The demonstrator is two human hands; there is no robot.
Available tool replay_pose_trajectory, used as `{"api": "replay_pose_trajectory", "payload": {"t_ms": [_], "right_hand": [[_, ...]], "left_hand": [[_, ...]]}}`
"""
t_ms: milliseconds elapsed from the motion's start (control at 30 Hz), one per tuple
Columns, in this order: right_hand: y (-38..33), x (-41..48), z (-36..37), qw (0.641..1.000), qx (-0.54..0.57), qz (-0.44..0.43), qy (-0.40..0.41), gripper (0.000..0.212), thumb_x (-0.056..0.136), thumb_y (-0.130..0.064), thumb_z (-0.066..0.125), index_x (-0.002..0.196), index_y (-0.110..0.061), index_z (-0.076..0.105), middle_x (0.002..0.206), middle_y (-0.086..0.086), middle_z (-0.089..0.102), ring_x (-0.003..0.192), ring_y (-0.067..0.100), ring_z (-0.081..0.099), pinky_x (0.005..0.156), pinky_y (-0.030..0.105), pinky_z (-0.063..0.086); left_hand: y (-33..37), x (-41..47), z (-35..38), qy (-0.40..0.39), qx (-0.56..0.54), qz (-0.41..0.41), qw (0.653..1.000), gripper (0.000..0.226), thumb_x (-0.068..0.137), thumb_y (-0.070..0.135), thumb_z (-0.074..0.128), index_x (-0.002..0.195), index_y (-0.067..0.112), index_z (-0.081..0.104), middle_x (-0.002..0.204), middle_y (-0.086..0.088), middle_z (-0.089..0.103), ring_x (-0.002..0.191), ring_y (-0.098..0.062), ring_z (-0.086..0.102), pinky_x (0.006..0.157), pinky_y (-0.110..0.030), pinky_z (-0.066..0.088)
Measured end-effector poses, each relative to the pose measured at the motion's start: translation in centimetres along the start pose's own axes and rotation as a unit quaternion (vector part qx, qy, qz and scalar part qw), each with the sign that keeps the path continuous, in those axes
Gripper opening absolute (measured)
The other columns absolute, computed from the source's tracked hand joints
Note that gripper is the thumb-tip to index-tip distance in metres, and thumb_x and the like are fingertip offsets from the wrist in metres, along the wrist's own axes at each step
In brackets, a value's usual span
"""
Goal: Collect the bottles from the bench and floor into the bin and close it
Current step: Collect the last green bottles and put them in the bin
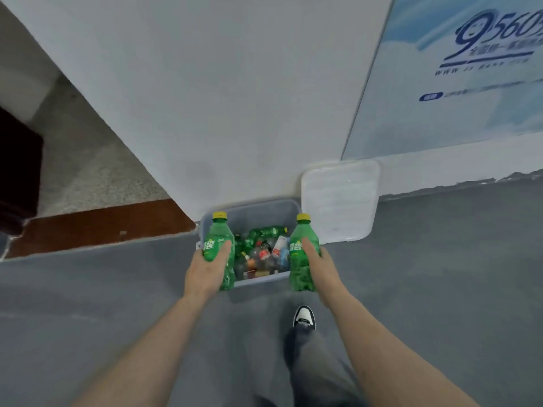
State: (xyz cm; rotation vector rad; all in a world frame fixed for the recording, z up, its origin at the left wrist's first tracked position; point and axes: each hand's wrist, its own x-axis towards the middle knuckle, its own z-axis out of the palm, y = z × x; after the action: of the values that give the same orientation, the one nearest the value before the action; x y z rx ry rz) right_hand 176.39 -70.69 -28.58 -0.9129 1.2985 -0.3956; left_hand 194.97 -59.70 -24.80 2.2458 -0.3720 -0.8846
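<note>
1. The left hand (205,270) is gripping a green plastic bottle with a yellow cap (219,245), fingers wrapped tightly around its labelled body, upright over the bin's left rim.
2. The right hand (318,264) is clasping a second green yellow-capped bottle (302,254) the same way, at the bin's right rim.
3. The open pale blue plastic bin (252,214) is sitting on the grey floor (440,274) against the white wall, holding mixed bottles (264,251).
4. Its white rectangular lid (340,198) is leaning against the wall just beside it.
</note>
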Motion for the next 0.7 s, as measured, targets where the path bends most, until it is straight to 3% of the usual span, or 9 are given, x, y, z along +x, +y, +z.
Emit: {"api": "replay_pose_trajectory", "payload": {"t_ms": [67, 167, 267, 400, 500, 600, 700], "right_hand": [[0.1, 5.1, 1.7, 0.999, -0.021, 0.027, 0.011, 0.086, 0.064, -0.075, 0.062, 0.126, -0.016, 0.056, 0.122, 0.016, 0.063, 0.111, 0.033, 0.062, 0.095, 0.053, 0.051], [1.3, 11.7, 4.3, 0.995, -0.053, 0.076, 0.022, 0.114, 0.050, -0.087, 0.060, 0.138, -0.015, 0.046, 0.131, 0.011, 0.059, 0.117, 0.030, 0.059, 0.099, 0.051, 0.049], [2.5, 17.1, 7.1, 0.989, -0.097, 0.107, 0.021, 0.117, 0.049, -0.089, 0.059, 0.139, -0.015, 0.043, 0.137, 0.010, 0.055, 0.123, 0.030, 0.055, 0.101, 0.052, 0.047], [3.9, 23.4, 9.8, 0.980, -0.165, 0.104, 0.042, 0.087, 0.074, -0.071, 0.059, 0.137, -0.013, 0.044, 0.134, 0.005, 0.055, 0.122, 0.025, 0.052, 0.103, 0.044, 0.043], [6.1, 27.4, 10.6, 0.974, -0.194, 0.108, 0.046, 0.066, 0.079, -0.063, 0.061, 0.121, -0.013, 0.052, 0.113, 0.003, 0.062, 0.104, 0.021, 0.059, 0.091, 0.038, 0.047], [9.7, 32.0, 11.4, 0.966, -0.225, 0.121, 0.049, 0.080, 0.069, -0.071, 0.061, 0.128, -0.017, 0.051, 0.114, 0.003, 0.064, 0.104, 0.023, 0.062, 0.092, 0.043, 0.051], [13.0, 35.7, 11.5, 0.960, -0.240, 0.136, 0.042, 0.099, 0.062, -0.078, 0.057, 0.140, -0.018, 0.042, 0.130, 0.004, 0.059, 0.117, 0.024, 0.057, 0.099, 0.043, 0.047]], "left_hand": [[0.6, 4.8, 0.6, -0.005, 0.008, -0.013, 1.000, 0.044, 0.080, 0.055, 0.064, 0.087, 0.012, 0.068, 0.074, -0.006, 0.069, 0.077, -0.031, 0.069, 0.077, -0.042, 0.053], [0.2, 11.6, 1.9, -0.023, 0.001, -0.054, 0.998, 0.050, 0.074, 0.054, 0.072, 0.101, 0.012, 0.065, 0.083, -0.005, 0.069, 0.087, -0.032, 0.069, 0.082, -0.045, 0.055], [-2.0, 19.0, 3.7, -0.046, 0.011, -0.076, 0.996, 0.085, 0.059, 0.074, 0.071, 0.119, 0.016, 0.055, 0.109, -0.007, 0.067, 0.103, -0.029, 0.065, 0.091, -0.049, 0.053], [-3.8, 26.4, 5.8, -0.098, 0.041, -0.071, 0.992, 0.051, 0.076, 0.051, 0.073, 0.110, 0.024, 0.046, 0.101, 0.004, 0.060, 0.094, -0.020, 0.058, 0.083, -0.036, 0.046], [-6.1, 30.8, 7.3, -0.126, 0.059, -0.064, 0.988, 0.051, 0.075, 0.048, 0.075, 0.110, 0.023, 0.048, 0.095, 0.012, 0.057, 0.091, -0.017, 0.059, 0.086, -0.040, 0.050], [-9.2, 35.7, 10.3, -0.149, 0.063, -0.073, 0.984, 0.051, 0.076, 0.046, 0.075, 0.111, 0.025, 0.046, 0.095, 0.010, 0.058, 0.092, -0.018, 0.058, 0.085, -0.037, 0.047], [-12.3, 38.7, 13.6, -0.181, 0.067, -0.095, 0.977, 0.052, 0.074, 0.043, 0.078, 0.112, 0.019, 0.053, 0.100, 0.001, 0.066, 0.093, -0.020, 0.063, 0.084, -0.038, 0.051]]}}
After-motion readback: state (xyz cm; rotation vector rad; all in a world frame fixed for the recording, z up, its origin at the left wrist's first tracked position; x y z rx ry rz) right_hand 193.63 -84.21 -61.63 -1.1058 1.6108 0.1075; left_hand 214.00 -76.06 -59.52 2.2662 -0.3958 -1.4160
